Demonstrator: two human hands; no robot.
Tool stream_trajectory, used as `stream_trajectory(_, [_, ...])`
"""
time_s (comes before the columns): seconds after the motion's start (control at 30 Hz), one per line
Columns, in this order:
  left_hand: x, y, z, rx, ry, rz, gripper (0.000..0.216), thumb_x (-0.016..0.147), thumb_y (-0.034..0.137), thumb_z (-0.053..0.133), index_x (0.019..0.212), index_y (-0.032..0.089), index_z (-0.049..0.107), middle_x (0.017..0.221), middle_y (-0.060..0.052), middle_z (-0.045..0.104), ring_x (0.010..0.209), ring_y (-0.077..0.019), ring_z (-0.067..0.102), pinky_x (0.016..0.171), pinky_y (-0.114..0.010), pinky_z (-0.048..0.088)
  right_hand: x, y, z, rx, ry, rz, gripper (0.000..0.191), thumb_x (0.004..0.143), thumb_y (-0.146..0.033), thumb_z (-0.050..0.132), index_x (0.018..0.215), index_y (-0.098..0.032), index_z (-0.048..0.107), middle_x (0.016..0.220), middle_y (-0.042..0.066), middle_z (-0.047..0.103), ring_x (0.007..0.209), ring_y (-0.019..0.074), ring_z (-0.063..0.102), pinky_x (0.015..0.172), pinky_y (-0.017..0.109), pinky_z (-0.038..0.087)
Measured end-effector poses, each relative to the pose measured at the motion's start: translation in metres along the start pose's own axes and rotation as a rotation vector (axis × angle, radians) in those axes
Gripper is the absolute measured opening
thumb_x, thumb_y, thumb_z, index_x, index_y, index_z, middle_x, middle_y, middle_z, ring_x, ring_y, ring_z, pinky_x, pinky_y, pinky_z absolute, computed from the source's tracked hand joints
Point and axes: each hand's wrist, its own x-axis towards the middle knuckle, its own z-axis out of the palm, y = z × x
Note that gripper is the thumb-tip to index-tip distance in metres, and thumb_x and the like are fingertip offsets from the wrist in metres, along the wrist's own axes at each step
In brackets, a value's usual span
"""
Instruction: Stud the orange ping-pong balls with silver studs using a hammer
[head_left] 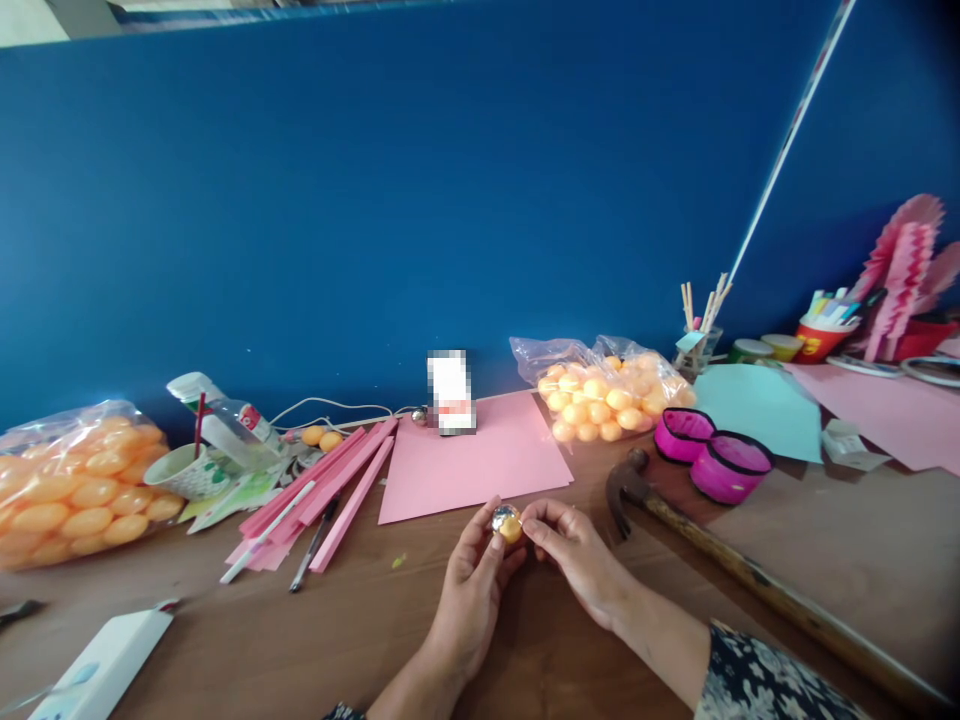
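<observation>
A small ball (511,528) sits just above the brown table (360,650), in front of the person and between the two hands. Its lower part is orange, and a shiny silver layer (502,513), which looks like foil, covers the upper part. The left hand (474,575) has it clamped between thumb and fingers. The right hand (574,550) brings thumb and forefinger close together at the ball's right edge; whether they pinch the layer or only touch it cannot be told.

To work the layer well, the left hand should probably hold the ball steady with light pressure, leaving the right fingertips room at the edge. Small, even pushes, with the ball turned a little at a time, would suit so thin a covering; a sharp tug could tear or wrinkle it.

Just beyond the hands lies a pink sheet (480,455). To the right, a hammer (712,545) lies near the right forearm, with two magenta rings (729,468) behind its handle and a bag of orange balls (600,400) farther back. To the left are pink strips (330,485) and a dark pen (315,545), then another bag of orange balls (97,490) near the blue wall (360,200).
</observation>
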Motion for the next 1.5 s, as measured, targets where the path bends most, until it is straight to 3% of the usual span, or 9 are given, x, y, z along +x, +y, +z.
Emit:
stream_trajectory(0.23, [-0.0011,0.0027,0.0042,0.014,0.051,-0.014,0.046,0.076,0.025,0.062,0.121,0.025,0.049,0.112,-0.007,0.059,0.093,-0.0175,0.061,0.087,-0.033,0.046,0.0001,0.0011,-0.0005,0.008,-0.005,0.017,0.014,0.080,-0.030,0.058,0.077,-0.017,0.058,0.067,-0.003,0.051,0.058,0.0086,0.040,0.055,0.022,0.031])
stream_trajectory(0.9, [0.0004,-0.0009,0.0005,-0.007,0.015,-0.009,0.051,0.079,0.024,0.059,0.128,0.025,0.043,0.116,-0.006,0.060,0.103,-0.0193,0.057,0.098,-0.038,0.039,-0.0021,-0.0033,0.0040,-0.038,-0.004,0.013,0.020,0.075,-0.037,0.062,0.073,-0.017,0.060,0.065,-0.002,0.052,0.059,0.0102,0.040,0.056,0.023,0.032])
stream_trajectory(1.5, [0.0002,-0.0009,0.0036,0.058,0.062,0.037,0.044,0.074,0.027,0.064,0.116,0.021,0.054,0.114,-0.008,0.060,0.109,-0.0239,0.054,0.097,-0.039,0.041,-0.0022,-0.0024,0.0039,-0.132,0.042,-0.002,0.019,0.076,-0.037,0.061,0.074,-0.018,0.062,0.064,-0.001,0.056,0.059,0.0119,0.044,0.055,0.024,0.032])
